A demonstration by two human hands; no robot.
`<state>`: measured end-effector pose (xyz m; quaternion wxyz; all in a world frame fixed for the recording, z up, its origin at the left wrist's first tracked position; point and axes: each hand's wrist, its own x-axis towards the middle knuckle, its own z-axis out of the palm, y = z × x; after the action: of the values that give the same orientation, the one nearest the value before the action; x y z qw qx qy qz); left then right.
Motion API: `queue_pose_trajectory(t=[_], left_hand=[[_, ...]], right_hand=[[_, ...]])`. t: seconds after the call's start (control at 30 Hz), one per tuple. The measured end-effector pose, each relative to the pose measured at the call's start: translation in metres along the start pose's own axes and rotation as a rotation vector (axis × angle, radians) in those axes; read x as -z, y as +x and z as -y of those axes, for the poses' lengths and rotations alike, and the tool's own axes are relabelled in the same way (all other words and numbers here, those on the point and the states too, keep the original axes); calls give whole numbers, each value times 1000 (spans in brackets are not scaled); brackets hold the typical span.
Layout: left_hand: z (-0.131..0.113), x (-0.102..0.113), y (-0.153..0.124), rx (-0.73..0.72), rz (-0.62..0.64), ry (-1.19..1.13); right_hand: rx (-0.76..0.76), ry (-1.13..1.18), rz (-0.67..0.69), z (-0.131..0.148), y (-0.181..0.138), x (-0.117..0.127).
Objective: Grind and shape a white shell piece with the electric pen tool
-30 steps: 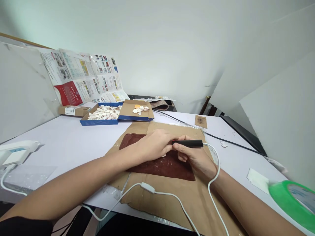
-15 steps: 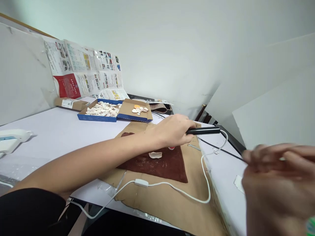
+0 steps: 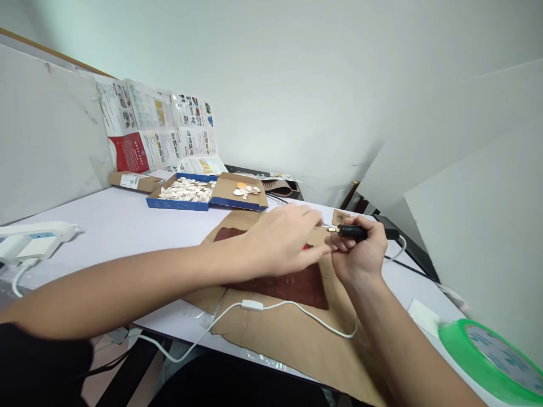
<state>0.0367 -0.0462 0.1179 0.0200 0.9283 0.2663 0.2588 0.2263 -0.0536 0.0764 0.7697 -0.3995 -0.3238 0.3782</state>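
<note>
My right hand (image 3: 361, 249) is closed around a black mini electric drill (image 3: 353, 232), whose brass chuck points left. A white cord runs from the drill's rear. Close to the chuck, my left hand (image 3: 288, 237) has its thumb and fingers apart, slightly blurred, with nothing visible in it. Beneath the left hand lies a dark brown cloth (image 3: 297, 288) with pale dust on it. A small red thing on the cloth is mostly covered by that hand. The cord's white inline switch (image 3: 251, 305) rests at the cloth's front edge.
Brown cardboard (image 3: 280, 345) lies under the cloth. A blue box (image 3: 178, 204) of white shell-like pieces stands at the back, its flap holding several more. A power strip (image 3: 46, 232) is at left, a green tape roll (image 3: 479, 362) at right. Newsprint (image 3: 161, 130) leans behind.
The black mini drill has passed from my left hand to my right hand. My right hand has come in from the far right, and the left is now open.
</note>
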Motion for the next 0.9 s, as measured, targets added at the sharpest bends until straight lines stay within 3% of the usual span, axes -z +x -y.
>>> queue_pose_trajectory(t=[0.1,0.13,0.23,0.3,0.4,0.53,0.67,0.8,0.9], left_hand=[[6,-6,-62,122,369,53],[7,-12,-82,134,429,65],[10,-37,-128,152,422,82],[11,-53,-141,114,352,75],[10,-66,-133,-22,194,81],[3,-70,-95,-293,105,181],[-6,-84,-67,-532,81,242],[-7,-101,-66,-498,106,185],[-1,-98,-71,-418,157,77]], right_hand=[[19,2,-171,-3,2,3],[39,-14,-209,-3,3,3],[116,-57,-260,0,7,4],[172,-66,-257,3,8,3],[280,-95,-224,6,8,0],[406,-114,-170,3,9,-9],[289,-5,-122,-7,13,-18],[143,-6,-34,-23,8,-15],[52,-76,51,-37,-2,-5]])
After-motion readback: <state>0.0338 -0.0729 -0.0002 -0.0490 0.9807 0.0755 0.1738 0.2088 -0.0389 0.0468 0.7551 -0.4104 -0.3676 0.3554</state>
